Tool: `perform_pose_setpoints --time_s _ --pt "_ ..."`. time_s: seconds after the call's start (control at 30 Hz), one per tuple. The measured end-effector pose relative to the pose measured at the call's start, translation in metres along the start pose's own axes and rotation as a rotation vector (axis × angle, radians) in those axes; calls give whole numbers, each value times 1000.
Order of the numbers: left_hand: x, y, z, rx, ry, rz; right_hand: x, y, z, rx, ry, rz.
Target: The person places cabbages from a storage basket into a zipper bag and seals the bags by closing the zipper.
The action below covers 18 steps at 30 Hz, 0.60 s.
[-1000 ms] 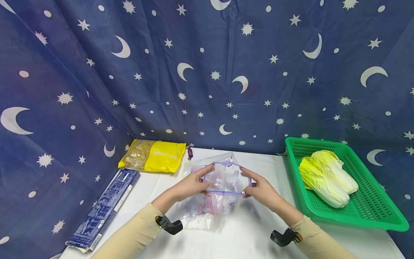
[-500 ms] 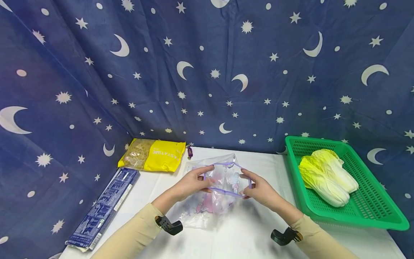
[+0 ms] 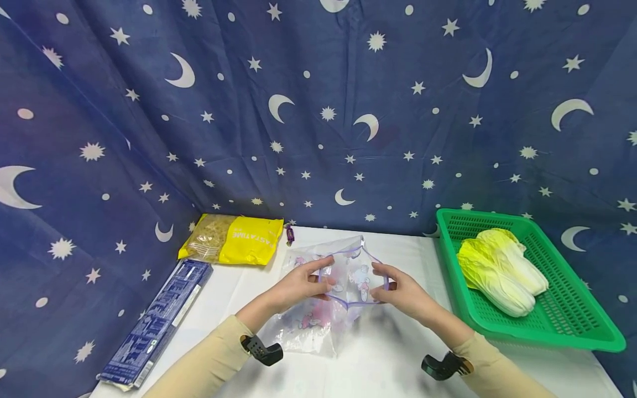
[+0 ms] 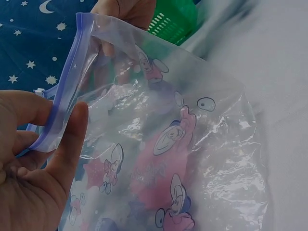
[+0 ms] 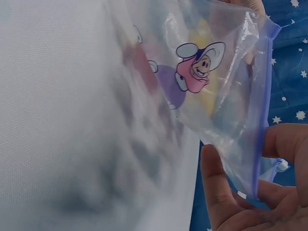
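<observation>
A clear plastic zip bag (image 3: pixel 311 331) with a purple zip rim and pink cartoon print hangs between both hands over the white table, its mouth spread apart. My left hand (image 3: pixel 298 284) pinches the rim at the left side. At the opposite side, my right hand (image 3: pixel 405 290) holds the same rim between thumb and fingers. In the left wrist view the left thumb lies outside the bag (image 4: pixel 159 163), the rim between it and the fingers. A small slider shows on the rim in the right wrist view. Nothing is visible inside the bag.
A yellow pasta packet (image 3: pixel 251 240) lies at the back left, with a small purple-wrapped sweet (image 3: pixel 290 235) beside it. Along the left edge rests a long blue box (image 3: pixel 154 326). On the right, a green basket (image 3: pixel 579 337) holds napa cabbage (image 3: pixel 502 276).
The bag's near rim has dropped into a V, so its mouth gapes wider. My left hand has shifted slightly right, while both hands keep their hold.
</observation>
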State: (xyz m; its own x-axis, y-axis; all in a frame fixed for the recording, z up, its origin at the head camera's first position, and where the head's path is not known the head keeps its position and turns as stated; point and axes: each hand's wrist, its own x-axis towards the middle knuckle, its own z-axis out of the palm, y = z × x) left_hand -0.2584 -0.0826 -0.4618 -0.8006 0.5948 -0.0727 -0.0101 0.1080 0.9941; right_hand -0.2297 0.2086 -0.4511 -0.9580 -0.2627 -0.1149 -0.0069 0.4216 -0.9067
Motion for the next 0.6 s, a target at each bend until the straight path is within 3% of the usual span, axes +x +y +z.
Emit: perform_pose_setpoints --time_s 0.3,0.6 --pt "1 -5 4 -27 -7 2 -18 -17 -25 -53 -70 -39" --pt "2 -6 10 -33 -3 -13 -33 -34 -94 -82 -11 -69"
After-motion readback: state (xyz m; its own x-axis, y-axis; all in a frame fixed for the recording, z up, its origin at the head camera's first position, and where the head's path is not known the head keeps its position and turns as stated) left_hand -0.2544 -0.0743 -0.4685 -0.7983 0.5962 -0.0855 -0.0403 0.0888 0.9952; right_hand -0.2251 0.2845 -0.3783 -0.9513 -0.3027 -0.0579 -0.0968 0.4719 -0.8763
